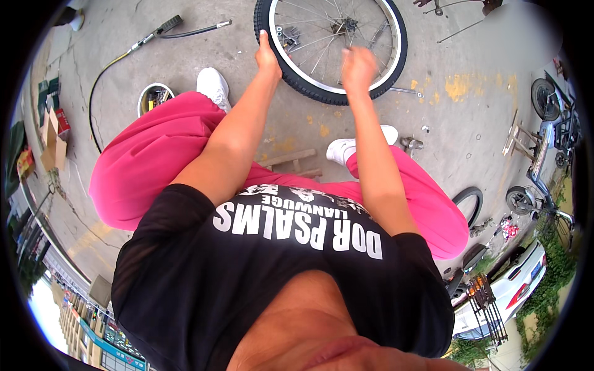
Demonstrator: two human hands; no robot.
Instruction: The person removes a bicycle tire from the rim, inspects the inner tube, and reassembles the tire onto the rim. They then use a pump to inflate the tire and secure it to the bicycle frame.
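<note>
Your left hand (267, 57) rests against the tyre of the bicycle wheel (331, 46) at its near left edge, fingers pressed together and laid along the black rubber, apparently steadying it. Your right hand (359, 68) is curled into a loose fist just above the near rim and is blurred; whether it pinches anything small, such as a tool or a spoke, you cannot tell from here.

By the look of it, you are holding the wheel in place while working at the rim or the spokes. A next move there would call for a firm brace from the left hand and a careful, small motion from the right.

The wheel lies flat on the concrete ground (470, 117) in front of your feet, beyond your white shoes (213, 83). It has a black knobbed tyre, a bright metal rim, thin silver spokes and a hub near the middle.

Further out, a black hose (105, 74) curves at the left beside a round metal bowl (153, 98).
</note>
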